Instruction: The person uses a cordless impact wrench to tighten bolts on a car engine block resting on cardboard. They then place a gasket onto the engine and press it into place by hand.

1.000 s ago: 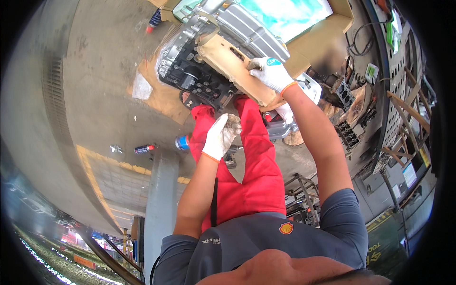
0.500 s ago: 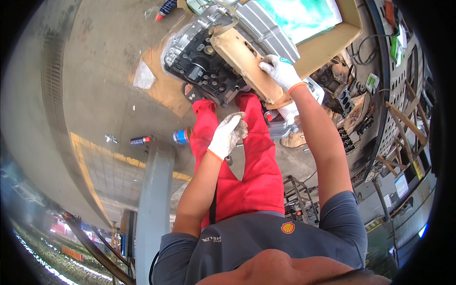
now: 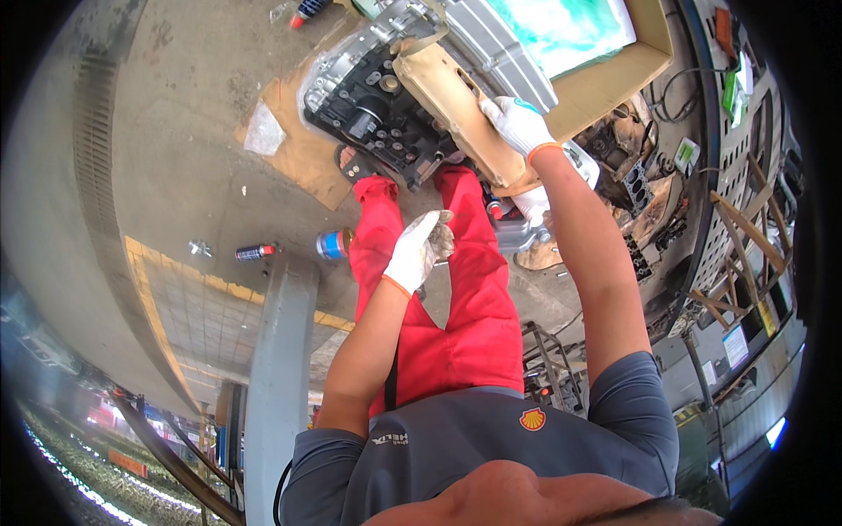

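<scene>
My right hand (image 3: 519, 123), in a white glove with an orange cuff, is closed at the right side of a long tan cardboard-like piece (image 3: 452, 110) with slots along its edge. This piece leans at a slant over the right part of an engine block (image 3: 373, 114), dark in front with silver metal around it. In front of my thighs is my left hand (image 3: 421, 252), also gloved, its palm side greyed with dirt. Its fingers are curled; what lies inside them, if anything, I cannot make out.
A ribbed silver cover (image 3: 500, 48) lies behind the tan piece, beside an open cardboard box (image 3: 614, 83). Metal engine parts (image 3: 638, 184) lie on the right. On the floor at left are a blue can (image 3: 333, 245), a spray can (image 3: 255, 252) and a grey post (image 3: 285, 324).
The view has shifted slightly. My right hand stays at the tan piece, and my left hand keeps its place with its fingers curled.
</scene>
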The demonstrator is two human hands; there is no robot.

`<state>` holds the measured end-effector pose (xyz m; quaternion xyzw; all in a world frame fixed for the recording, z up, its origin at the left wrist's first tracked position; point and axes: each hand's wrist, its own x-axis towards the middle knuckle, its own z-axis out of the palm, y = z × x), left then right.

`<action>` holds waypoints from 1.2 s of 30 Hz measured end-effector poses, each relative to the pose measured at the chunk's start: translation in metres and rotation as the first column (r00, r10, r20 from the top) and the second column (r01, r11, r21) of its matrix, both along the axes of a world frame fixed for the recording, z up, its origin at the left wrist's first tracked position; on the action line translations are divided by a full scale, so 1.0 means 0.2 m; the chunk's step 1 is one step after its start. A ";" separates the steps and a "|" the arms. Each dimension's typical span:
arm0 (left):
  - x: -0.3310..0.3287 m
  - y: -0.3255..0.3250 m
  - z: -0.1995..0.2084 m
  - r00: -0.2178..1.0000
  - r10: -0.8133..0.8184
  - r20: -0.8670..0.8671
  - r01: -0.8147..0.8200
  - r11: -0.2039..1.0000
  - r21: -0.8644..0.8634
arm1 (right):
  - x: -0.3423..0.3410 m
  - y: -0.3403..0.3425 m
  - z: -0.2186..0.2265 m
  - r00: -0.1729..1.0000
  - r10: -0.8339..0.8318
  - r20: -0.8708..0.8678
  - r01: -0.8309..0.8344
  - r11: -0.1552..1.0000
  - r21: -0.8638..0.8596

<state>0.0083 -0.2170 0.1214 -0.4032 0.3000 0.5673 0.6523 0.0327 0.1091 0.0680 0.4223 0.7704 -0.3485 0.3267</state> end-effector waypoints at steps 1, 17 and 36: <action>0.01 0.00 0.00 1.000 -0.004 0.003 0.004 1.000 -0.013 | 0.00 0.00 -0.01 1.000 0.000 0.020 0.000 1.000 -0.002; 0.02 -0.02 -0.01 0.999 -0.042 0.008 0.043 0.996 -0.076 | 0.08 0.01 0.05 0.950 -0.248 -0.190 0.213 0.959 -0.189; 0.06 -0.01 -0.04 1.000 -0.027 0.008 0.027 0.999 -0.038 | 0.01 -0.02 -0.04 0.999 -0.008 0.034 0.008 1.000 0.001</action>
